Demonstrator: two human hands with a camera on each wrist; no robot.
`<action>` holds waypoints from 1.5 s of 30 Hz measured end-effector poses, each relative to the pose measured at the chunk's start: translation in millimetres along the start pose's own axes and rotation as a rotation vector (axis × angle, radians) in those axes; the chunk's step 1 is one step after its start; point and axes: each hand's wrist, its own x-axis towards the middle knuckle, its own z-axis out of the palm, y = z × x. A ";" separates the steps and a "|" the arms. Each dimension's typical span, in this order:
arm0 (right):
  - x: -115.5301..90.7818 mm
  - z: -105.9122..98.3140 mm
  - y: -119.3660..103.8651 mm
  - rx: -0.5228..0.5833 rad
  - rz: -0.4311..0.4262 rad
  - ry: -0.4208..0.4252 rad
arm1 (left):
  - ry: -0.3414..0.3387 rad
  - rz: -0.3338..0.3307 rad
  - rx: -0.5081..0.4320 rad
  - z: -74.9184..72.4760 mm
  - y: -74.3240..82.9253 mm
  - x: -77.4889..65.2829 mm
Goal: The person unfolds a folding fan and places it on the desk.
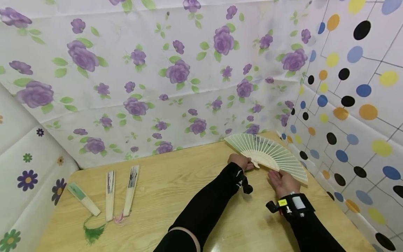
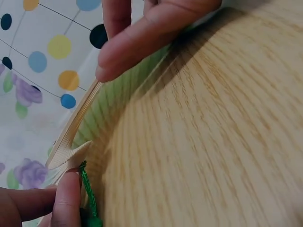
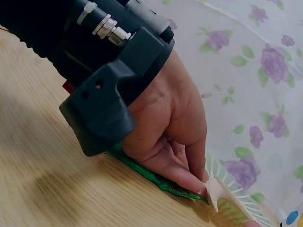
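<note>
A pale green folding fan (image 1: 267, 148), spread wide into a half circle, is held near the right back corner of the wooden table. My left hand (image 1: 240, 161) pinches it at the pivot end, thumb against fingers. A green tassel cord (image 2: 89, 187) hangs from that pivot; its strands (image 3: 156, 179) run under the left hand in the right wrist view. My right hand (image 1: 284, 182) holds the fan's right edge stick, fingertips (image 2: 106, 66) right at the wooden rib. The right wrist view shows only a fingertip of it.
Three closed fans lie at the table's left: one with a green panel (image 1: 83, 199) and green tassel (image 1: 93, 232), a middle one (image 1: 110, 196), and another (image 1: 131, 190) near a pink tassel (image 1: 119, 219). Floral cloth (image 1: 176, 70) hangs behind, dotted cloth (image 1: 355, 115) at right.
</note>
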 end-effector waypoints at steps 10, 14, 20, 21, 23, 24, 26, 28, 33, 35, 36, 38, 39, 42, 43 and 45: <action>-3.3 1.7 -10.6 -0.007 0.102 -0.067 | 0.066 0.046 0.108 -6.3 10.5 -4.8; -4.0 4.6 -16.2 0.038 0.156 -0.099 | 0.079 0.066 0.154 -10.2 15.8 -4.3; -2.6 6.8 -18.3 0.170 0.292 -0.089 | 0.100 0.086 0.214 -18.7 16.1 -1.6; -2.6 6.6 -17.6 0.192 0.312 -0.087 | 0.104 0.091 0.226 -20.3 15.1 -1.1; -3.6 5.4 -15.6 0.225 0.340 -0.098 | 0.115 0.101 0.262 -23.8 12.4 -0.2; -4.2 4.3 -14.2 0.225 0.343 -0.119 | 0.122 0.108 0.285 -25.8 10.9 0.1; -7.3 1.5 -11.0 0.225 0.343 -0.163 | 0.135 0.121 0.330 -30.1 7.9 0.8; -12.9 -2.3 -7.3 0.194 0.339 -0.201 | 0.137 0.142 0.378 -34.8 5.6 0.6; -34.9 -11.4 6.8 0.032 0.289 -0.203 | 0.075 0.173 0.411 -49.4 6.0 -5.9; -46.1 -9.3 12.4 -0.059 0.223 -0.195 | -0.002 0.188 0.355 -59.3 14.5 -18.8; -52.4 -5.5 14.7 -0.107 0.178 -0.198 | -0.048 0.201 0.301 -65.8 20.3 -27.6; -65.7 11.9 21.3 -0.179 0.088 -0.250 | -0.125 0.275 0.218 -87.5 34.5 -47.2; -72.9 25.4 26.3 -0.215 0.038 -0.281 | -0.151 0.330 0.202 -104.0 42.2 -58.2; -92.1 67.3 44.8 -0.305 -0.098 -0.395 | -0.113 0.563 0.296 -161.5 59.0 -84.4; -97.4 81.6 53.5 -0.321 -0.128 -0.428 | -0.043 0.646 0.382 -183.6 62.0 -89.8; -106.9 109.5 75.5 -0.366 -0.157 -0.494 | 0.156 0.757 0.589 -232.9 63.3 -99.9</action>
